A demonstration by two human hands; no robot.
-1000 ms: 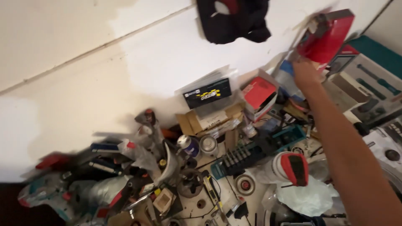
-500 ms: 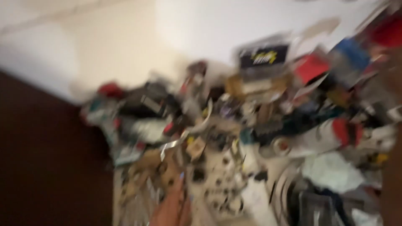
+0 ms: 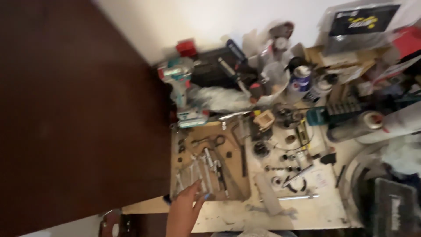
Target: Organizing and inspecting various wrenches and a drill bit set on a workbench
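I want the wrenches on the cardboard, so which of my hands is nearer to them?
Left. The left hand reaches the lower edge of the cardboard, fingertips almost at the wrenches. The right hand is out of view.

Wrenches (image 3: 206,169) on cardboard (image 3: 237,184); drill (image 3: 184,94) behind; rolls (image 3: 377,125) right.

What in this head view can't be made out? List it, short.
- Right hand: out of frame.
- Left hand: wrist cut by the bottom edge; touching the wrenches or just above them, unclear.
- Small parts on the table: too small and blurred.
- Dark case: cut by the right edge.
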